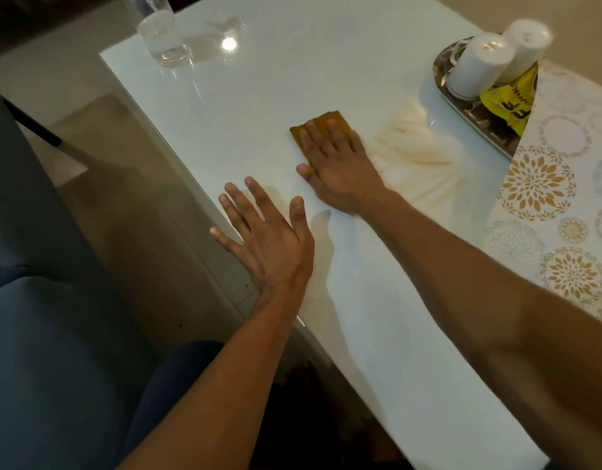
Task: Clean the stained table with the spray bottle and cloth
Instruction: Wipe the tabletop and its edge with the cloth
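White glossy table [326, 56], right hand [336, 164] flat on cloth [321, 125], stain [414, 147] just to its right.
Stain smear runs toward tray [443, 67]; right hand nearer, fingers [321, 137] straight, pressing cloth, which pokes out past fingertips. Left hand [262, 232] splayed wide at table edge, holding nothing. Spray bottle not in view.

Open desk [292, 79] runs through the middle and lower centre of the frame. A glass [162, 35] stands at upper left; a tray [475, 120] of candles [479, 62] blocks the upper right, just beside the patterned runner [557, 205].
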